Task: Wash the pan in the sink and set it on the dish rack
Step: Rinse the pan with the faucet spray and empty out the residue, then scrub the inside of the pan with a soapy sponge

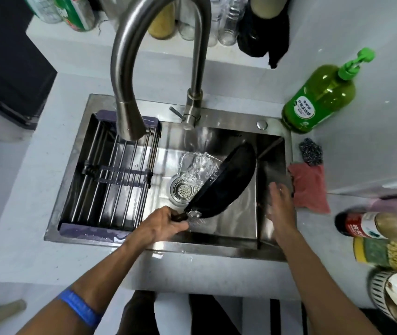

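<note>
A black pan (226, 182) is tilted steeply on its side over the steel sink (231, 131), and water spills from its upper rim toward the drain (183, 188). My left hand (163, 224) is closed around the pan's dark handle at the sink's front. To the right of the pan, my right hand (278, 206) hovers with fingers spread, blurred, holding nothing. The dish rack (113, 172), metal bars with purple ends, spans the sink's left half and holds nothing. The faucet (130, 110) arches over the rack's back edge.
A green soap pump bottle (318, 97) stands at the back right corner. A steel scourer (311, 151) and a red cloth (309, 187) lie on the right rim. Bottles, a packet and a bowl (395, 293) crowd the right counter. Jars line the back ledge.
</note>
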`<state>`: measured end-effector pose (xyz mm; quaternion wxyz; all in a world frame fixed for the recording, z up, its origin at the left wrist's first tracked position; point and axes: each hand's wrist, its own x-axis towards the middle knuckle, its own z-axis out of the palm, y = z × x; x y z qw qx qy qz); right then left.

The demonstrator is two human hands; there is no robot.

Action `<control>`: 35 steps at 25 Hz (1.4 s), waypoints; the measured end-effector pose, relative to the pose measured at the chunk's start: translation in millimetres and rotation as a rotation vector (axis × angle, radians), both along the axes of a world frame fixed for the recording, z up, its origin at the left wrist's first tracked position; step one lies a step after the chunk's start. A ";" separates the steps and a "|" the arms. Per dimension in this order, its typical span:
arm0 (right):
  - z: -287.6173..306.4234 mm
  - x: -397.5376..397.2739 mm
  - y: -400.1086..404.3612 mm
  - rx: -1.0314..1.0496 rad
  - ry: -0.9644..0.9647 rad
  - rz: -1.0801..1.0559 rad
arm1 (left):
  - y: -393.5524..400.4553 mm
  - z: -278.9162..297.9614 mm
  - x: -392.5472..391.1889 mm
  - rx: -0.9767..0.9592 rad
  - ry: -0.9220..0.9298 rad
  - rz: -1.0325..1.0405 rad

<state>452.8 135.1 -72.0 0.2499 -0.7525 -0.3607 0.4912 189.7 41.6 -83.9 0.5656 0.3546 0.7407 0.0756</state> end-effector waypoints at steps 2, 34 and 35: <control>20.3 -4.7 12.9 0.042 0.048 -0.026 | 3.5 22.5 6.5 0.020 -0.107 -0.043; 138.3 66.2 311.3 0.309 -0.605 0.534 | 113.6 194.2 62.1 0.599 0.921 -0.471; 141.8 65.5 314.9 0.303 -0.617 0.557 | 112.8 195.9 61.7 0.595 0.918 -0.464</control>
